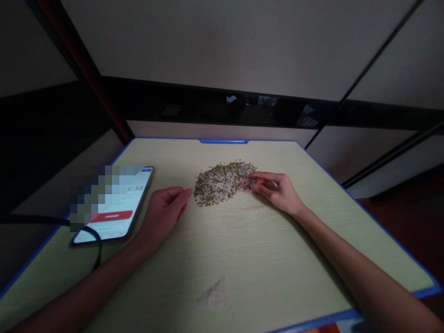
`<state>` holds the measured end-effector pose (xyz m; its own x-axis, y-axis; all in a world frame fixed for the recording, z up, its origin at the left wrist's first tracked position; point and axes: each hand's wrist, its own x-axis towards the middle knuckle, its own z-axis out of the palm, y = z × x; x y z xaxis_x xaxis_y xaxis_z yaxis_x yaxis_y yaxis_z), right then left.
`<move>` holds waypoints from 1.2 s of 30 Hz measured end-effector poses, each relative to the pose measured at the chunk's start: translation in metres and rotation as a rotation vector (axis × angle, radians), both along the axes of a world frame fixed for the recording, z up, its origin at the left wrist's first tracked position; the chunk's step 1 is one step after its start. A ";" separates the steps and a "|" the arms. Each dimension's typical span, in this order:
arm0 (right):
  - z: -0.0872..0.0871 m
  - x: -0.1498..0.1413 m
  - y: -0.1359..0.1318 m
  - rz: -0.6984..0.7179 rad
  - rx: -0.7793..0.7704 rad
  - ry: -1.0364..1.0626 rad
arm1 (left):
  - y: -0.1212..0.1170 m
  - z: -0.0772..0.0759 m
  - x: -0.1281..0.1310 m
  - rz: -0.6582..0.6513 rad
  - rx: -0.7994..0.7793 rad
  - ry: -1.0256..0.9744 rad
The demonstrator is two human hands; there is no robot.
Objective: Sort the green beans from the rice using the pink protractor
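The mixed pile (222, 182) of green and pale grains lies on the worktop (294, 277), its long axis slanting from near left to far right. The right hand (255, 181) is at the pile's right end, thumb and fingers narrow among the grains; I cannot tell whether they grip any. The left hand (185, 196), curled narrow, is just beside the pile's left end; its contents are hidden. A thin pale scatter (254, 209) lies just on the pile's near side, and a pale heap (215, 296) well apart on that side. Left of the pile, a phone (118, 226) shows digits ending ":50", part of its screen pixelated. Beyond the pile, past the blue-edged, wood-grained surface, stand pale panels (215, 46) with a glossy black band (204, 108).
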<state>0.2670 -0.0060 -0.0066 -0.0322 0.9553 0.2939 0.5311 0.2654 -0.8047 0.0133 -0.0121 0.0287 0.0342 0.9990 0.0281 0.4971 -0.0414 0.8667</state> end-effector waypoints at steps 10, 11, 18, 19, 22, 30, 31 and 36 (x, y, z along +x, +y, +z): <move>0.002 0.001 -0.001 0.070 -0.027 0.018 | 0.001 -0.001 -0.001 0.005 -0.009 -0.010; 0.002 0.001 -0.001 0.074 -0.027 0.016 | 0.001 -0.001 -0.001 0.005 -0.014 -0.012; 0.002 0.002 0.000 0.101 -0.037 0.007 | 0.001 -0.002 -0.001 0.008 -0.036 -0.037; 0.002 0.002 0.000 0.105 -0.038 0.005 | 0.001 -0.002 -0.001 0.008 -0.034 -0.034; 0.002 0.002 0.000 0.112 -0.045 0.013 | 0.001 -0.002 -0.001 0.005 -0.034 -0.022; 0.004 -0.001 0.000 0.130 -0.054 0.008 | 0.003 -0.003 -0.002 -0.004 -0.044 -0.026; 0.004 -0.001 -0.001 0.131 -0.046 -0.008 | 0.004 -0.003 -0.002 -0.002 -0.046 -0.024; 0.005 0.000 -0.001 0.122 -0.034 -0.063 | 0.003 -0.004 -0.002 -0.010 -0.042 -0.026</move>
<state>0.2665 -0.0073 -0.0012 -0.1662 0.9524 0.2554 0.5461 0.3046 -0.7804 0.0113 -0.0091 0.0245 0.0435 0.9990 -0.0127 0.4741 -0.0095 0.8804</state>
